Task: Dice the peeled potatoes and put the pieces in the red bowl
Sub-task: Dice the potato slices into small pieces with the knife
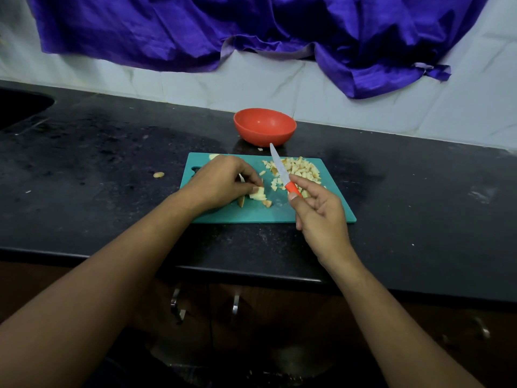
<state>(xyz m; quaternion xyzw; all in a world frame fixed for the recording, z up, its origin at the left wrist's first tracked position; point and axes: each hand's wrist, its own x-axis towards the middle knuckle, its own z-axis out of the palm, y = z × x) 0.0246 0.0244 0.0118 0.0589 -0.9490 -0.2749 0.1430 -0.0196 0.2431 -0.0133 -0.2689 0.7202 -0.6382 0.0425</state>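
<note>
Head view.

- Black desk (pixel 112 152) runs across the frame. A teal cutting board (pixel 251 214) lies flat on it, near the front edge.
- Left hand (pixel 223 179) is over the left half of the board, palm down. Its fingers (pixel 251 182) curl down and pinch a pale potato chunk (pixel 258 194) that sits on the board. A few cut bits lie just beside the chunk.
- Right hand (pixel 319 217) is at the board's right front corner. The fingers and thumb are closed round the orange handle of a small knife (pixel 279 166). The blade slants up and away toward the far edge of the board, crossing in front of the dice. I cannot tell whether the blade touches them.
- Pile of diced potato (pixel 300 168) sits on the right far part of the board, with looser pieces trailing toward the middle.
- Another potato piece (pixel 214 156) shows at the board's far left edge, partly hidden by the left hand.
- Red bowl (pixel 265 135) stands upright on the desk just beyond the board's far edge, apart from the pile.
- A small scrap (pixel 260 149) lies on the desk between bowl and board. One stray piece (pixel 158 175) lies on the desk left of the board.
- Behind: pale tiled wall (pixel 363 107) with a purple cloth (pixel 195 29) hanging over it.
- A dark sink (pixel 19 107) sits at the far left.
</note>
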